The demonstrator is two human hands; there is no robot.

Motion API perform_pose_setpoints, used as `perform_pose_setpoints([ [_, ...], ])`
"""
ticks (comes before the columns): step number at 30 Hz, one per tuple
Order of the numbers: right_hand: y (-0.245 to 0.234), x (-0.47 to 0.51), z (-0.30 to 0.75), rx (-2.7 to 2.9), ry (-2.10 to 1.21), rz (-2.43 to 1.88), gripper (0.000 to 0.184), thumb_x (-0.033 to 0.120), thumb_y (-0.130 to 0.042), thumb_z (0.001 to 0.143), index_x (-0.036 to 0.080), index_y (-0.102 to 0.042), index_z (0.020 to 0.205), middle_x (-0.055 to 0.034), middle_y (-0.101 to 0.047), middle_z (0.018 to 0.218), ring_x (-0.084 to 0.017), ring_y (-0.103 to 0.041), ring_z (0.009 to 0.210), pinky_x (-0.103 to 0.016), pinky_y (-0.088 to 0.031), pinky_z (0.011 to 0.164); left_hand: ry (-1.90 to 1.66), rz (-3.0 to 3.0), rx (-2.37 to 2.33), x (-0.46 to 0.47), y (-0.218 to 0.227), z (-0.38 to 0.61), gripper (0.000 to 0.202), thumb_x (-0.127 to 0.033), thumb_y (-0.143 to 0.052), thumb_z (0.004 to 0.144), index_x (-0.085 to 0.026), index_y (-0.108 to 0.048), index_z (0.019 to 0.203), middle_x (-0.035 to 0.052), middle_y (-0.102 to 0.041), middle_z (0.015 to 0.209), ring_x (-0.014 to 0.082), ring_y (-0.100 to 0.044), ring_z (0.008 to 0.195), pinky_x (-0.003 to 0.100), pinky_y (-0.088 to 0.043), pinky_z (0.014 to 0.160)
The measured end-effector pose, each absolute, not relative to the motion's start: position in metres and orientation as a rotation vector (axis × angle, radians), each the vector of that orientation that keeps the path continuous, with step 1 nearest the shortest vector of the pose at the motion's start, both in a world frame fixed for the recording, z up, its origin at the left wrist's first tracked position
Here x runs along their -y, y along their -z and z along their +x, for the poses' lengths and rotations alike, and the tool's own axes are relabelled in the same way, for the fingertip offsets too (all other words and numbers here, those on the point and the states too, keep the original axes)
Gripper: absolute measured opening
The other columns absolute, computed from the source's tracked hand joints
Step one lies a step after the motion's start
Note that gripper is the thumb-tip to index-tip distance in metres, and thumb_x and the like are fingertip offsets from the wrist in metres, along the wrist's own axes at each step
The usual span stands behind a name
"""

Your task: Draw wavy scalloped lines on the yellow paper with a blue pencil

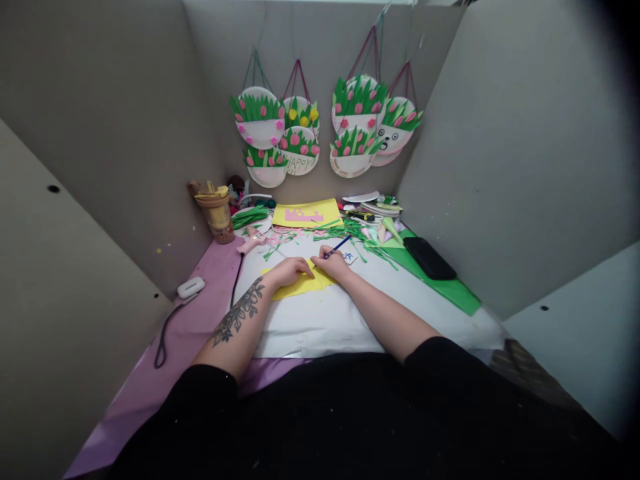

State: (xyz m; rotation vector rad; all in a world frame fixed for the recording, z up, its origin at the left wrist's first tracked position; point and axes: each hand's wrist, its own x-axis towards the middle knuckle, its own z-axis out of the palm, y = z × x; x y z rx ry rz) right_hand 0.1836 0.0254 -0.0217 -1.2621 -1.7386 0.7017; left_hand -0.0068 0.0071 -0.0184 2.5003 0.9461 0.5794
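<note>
One blue pencil point(339, 246), one yellow paper point(295, 289).
Right hand point(331, 265) closed round pencil; left hand point(291, 270) half-curled on paper, hold unclear; second yellow sheet point(332, 208) beyond, bearing one pink piece point(304, 217).

A grey back wall point(315, 33), left wall point(105, 87) and right wall point(500, 160) enclose the bench point(450, 323), spread with lilac covering point(135, 393) and a white sheet point(310, 337). A brownish patch point(525, 373) (perhaps floor, too dim to tell) shows at right under soft light.
</note>
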Motion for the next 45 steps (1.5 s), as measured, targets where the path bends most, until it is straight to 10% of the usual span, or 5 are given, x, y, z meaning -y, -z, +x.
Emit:
perform_pose_setpoints([
  [45,0.0218,-0.0252,0.1829,1.712,-0.717,-1.261,0.021,0.030,-0.056,0.061,0.020,-0.040,0.054,0.0063,-0.041,0.050,-0.010,-0.039,0.053,-0.023,-0.030,0.051,-0.580,2.502,-0.963,-0.0055,0.0162,-0.0057,0.057,0.008,-0.038,0.064,-0.021,-0.074,0.097,0.0036,-0.066,0.100,0.0122,-0.061,0.090,0.022,-0.046,0.088],
])
